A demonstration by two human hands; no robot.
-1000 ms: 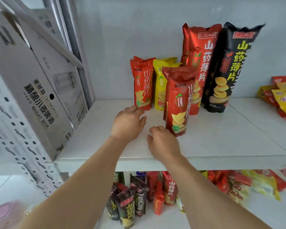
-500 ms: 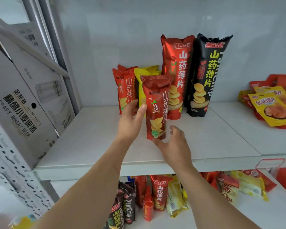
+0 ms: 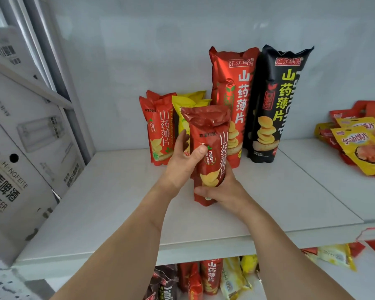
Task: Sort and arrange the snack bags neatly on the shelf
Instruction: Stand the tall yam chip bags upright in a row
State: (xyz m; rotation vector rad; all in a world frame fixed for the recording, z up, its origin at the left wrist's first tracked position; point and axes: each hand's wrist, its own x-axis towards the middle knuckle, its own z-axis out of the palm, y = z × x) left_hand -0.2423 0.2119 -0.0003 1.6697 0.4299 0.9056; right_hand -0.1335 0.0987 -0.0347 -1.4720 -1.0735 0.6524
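- White shelf (image 3: 121, 204): carries a standing group of snack bags at the back wall, namely a small red bag (image 3: 159, 131), a yellow bag (image 3: 188, 109) partly hidden behind it, a tall red bag (image 3: 233, 87) and a tall black bag (image 3: 277, 100), the last two touching side by side.
- Right end of the same shelf: a loose heap of flat red and yellow packets (image 3: 359, 144), lying rather than standing.
- Lower shelf: further bags (image 3: 212, 276), red, yellow and dark, seen only in part beneath the front edge.
- Left of the shelf: white cardboard cartons (image 3: 20, 148) printed "CRAFT WHEAT BEER", tilted in the wide-angle view.
- Held dark-red bag (image 3: 210, 148): in front of the standing group, long axis near vertical, crimped top seal uppermost, printed face toward the camera; its base appears to be just above the shelf, though contact cannot be settled.
- Left hand (image 3: 182, 163): curled round the bag's left edge at mid-height, thumb across the front.
- Right hand (image 3: 223, 191): cupped round the lower end, fingers wrapped under and across the front.
- Change from half a second ago: both hands, then only touching the bag's sides with spread fingers, now grip it firmly; the bag sits nearer the camera.
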